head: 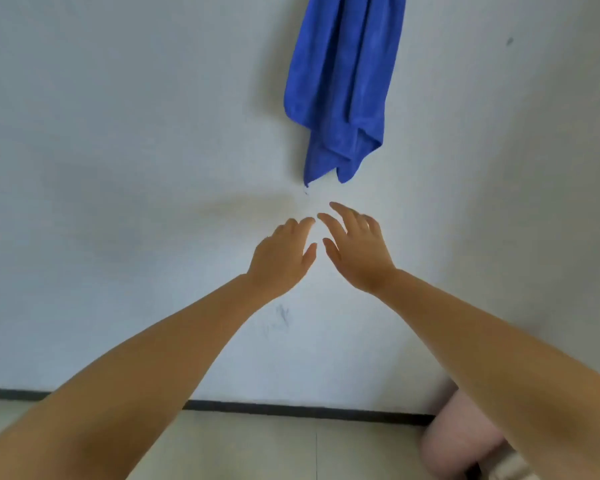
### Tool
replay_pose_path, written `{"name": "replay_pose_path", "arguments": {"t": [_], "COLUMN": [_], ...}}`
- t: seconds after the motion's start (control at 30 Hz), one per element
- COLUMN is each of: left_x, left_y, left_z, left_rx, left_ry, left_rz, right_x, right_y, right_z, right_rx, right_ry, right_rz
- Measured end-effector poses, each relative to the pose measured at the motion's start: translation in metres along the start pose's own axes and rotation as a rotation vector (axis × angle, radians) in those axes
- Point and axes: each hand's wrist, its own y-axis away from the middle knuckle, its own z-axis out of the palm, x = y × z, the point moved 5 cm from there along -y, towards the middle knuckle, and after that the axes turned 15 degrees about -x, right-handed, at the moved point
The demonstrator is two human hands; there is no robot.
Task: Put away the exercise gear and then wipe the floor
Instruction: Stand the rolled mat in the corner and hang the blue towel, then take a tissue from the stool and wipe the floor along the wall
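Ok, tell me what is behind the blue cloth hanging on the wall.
Behind the blue microfibre cloth only the plain white wall shows around its edges. Whatever it hangs from is out of view above the frame. Both open hands, left hand and right hand, hover below it.

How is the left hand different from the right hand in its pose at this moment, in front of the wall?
The left hand sits lower and its fingers are curled, while the right hand reaches higher with its fingers spread. The right hand's fingertips come closer to the blue cloth than the left hand's do. Both hands are empty, raised toward the cloth hanging on the wall, and neither touches it.
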Motion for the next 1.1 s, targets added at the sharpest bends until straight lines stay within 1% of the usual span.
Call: {"name": "replay_pose_path", "arguments": {"t": [0.1, 0.17, 0.23, 0.3, 0.4, 0.5, 0.57, 0.67, 0.73, 0.9, 1.0, 1.1], "left_x": [-0.013, -0.017, -0.014, -0.008, 0.012, 0.036, 0.053, 0.075, 0.087, 0.109, 0.121, 0.131], "left_y": [0.054, 0.095, 0.142, 0.191, 0.269, 0.347, 0.399, 0.476, 0.525, 0.638, 0.705, 0.779], "left_z": [0.063, 0.1, 0.132, 0.16, 0.196, 0.218, 0.226, 0.225, 0.218, 0.203, 0.196, 0.183], "left_rx": [-0.153, -0.251, -0.335, -0.375, -0.412, -0.493, -0.533, -0.547, -0.54, -0.47, -0.448, -0.437], "left_ry": [-0.036, -0.058, -0.066, -0.035, 0.025, 0.031, 0.052, 0.094, 0.113, 0.2, 0.245, 0.259], "left_rz": [-0.14, -0.229, -0.34, -0.471, -0.651, -0.836, -0.958, -1.152, -1.278, -1.534, -1.618, -1.658], "right_x": [-0.021, -0.03, -0.042, -0.055, -0.077, -0.106, -0.133, -0.186, -0.225, -0.335, -0.4, -0.463], "right_y": [0.05, 0.088, 0.126, 0.16, 0.206, 0.253, 0.284, 0.327, 0.351, 0.404, 0.442, 0.49], "right_z": [0.069, 0.104, 0.128, 0.145, 0.164, 0.18, 0.184, 0.181, 0.174, 0.147, 0.135, 0.122], "right_rx": [-0.121, -0.235, -0.332, -0.399, -0.493, -0.698, -0.789, -0.88, -0.906, -0.893, -0.892, -0.91], "right_ry": [-0.052, -0.102, -0.141, -0.163, -0.187, -0.175, -0.136, -0.099, -0.093, -0.07, -0.033, -0.024], "right_rz": [-0.048, -0.027, -0.034, -0.08, -0.189, -0.281, -0.392, -0.591, -0.697, -0.953, -1.05, -1.069]}}
